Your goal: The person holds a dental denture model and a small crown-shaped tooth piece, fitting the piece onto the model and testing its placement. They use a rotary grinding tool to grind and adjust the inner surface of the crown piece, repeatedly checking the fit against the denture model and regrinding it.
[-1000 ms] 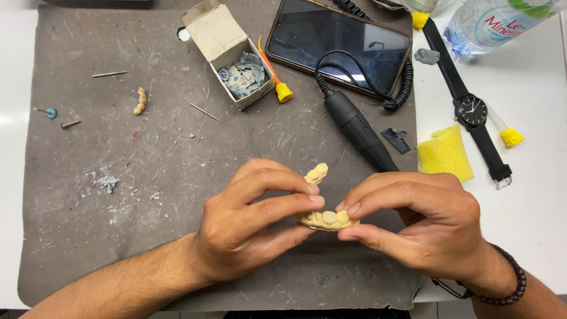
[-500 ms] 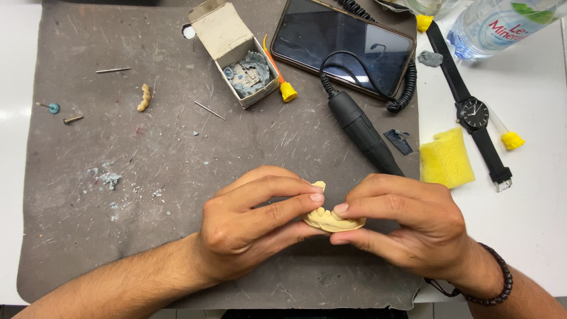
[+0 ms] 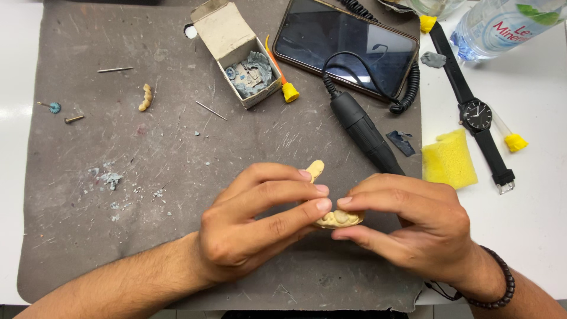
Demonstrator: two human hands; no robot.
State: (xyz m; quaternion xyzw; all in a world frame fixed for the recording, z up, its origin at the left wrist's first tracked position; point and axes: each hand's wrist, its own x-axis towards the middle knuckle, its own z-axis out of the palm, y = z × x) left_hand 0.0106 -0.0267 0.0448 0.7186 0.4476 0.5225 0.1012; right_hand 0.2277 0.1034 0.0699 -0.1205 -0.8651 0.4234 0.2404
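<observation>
A cream-coloured dental cast (image 3: 338,219) with moulded teeth is pinched between both my hands above the near part of a grey work mat (image 3: 88,248). My left hand (image 3: 260,220) grips its left side with thumb and fingers. My right hand (image 3: 407,227), with a dark bead bracelet at the wrist, holds its right side. A second cream piece (image 3: 315,169) pokes up just behind my left fingertips; whether a finger touches it is unclear.
On the mat lie a black rotary handpiece (image 3: 366,133) with coiled cord, a phone (image 3: 345,44), an open cardboard box (image 3: 242,56) of grey-blue bits, a small tooth strip (image 3: 145,97), burs and pins. To the right: yellow sponge (image 3: 449,158), wristwatch (image 3: 475,115), water bottle (image 3: 502,23).
Both hands drifted slightly toward me and closed tighter around the cast, so less of it shows. The upright cream piece is now mostly behind my left fingers.
</observation>
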